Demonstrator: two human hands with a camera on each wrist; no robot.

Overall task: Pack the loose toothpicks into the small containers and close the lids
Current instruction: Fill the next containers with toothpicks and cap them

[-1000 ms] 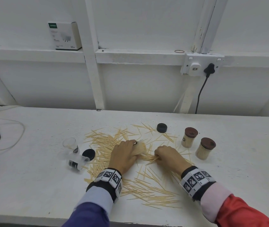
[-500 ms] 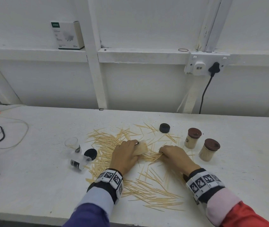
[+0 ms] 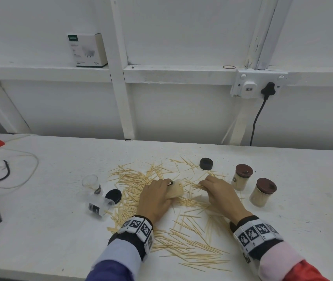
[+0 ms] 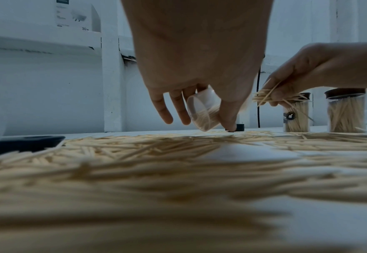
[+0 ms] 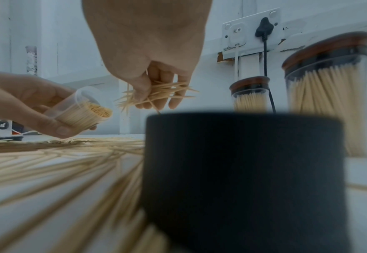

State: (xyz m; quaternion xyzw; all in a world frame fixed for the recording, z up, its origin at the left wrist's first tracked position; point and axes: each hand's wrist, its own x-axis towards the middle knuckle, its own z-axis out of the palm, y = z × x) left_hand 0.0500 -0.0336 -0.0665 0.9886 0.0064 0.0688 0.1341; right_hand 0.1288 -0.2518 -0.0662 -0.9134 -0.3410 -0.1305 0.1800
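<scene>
Tilting a nearly full clear container (image 5: 81, 114), left hand (image 3: 157, 197) grips it above the table; right hand (image 3: 221, 194) pinches a splayed toothpick bundle (image 5: 156, 95). Risk: crossed picks jam at the mouth and spill.

R hand (image 5: 150, 51), toothpick bunch (image 5: 156, 95) in grip

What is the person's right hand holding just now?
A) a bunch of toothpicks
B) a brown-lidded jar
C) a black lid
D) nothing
A: the right hand pinches a bunch of toothpicks beside the open container held in the left hand.
</scene>
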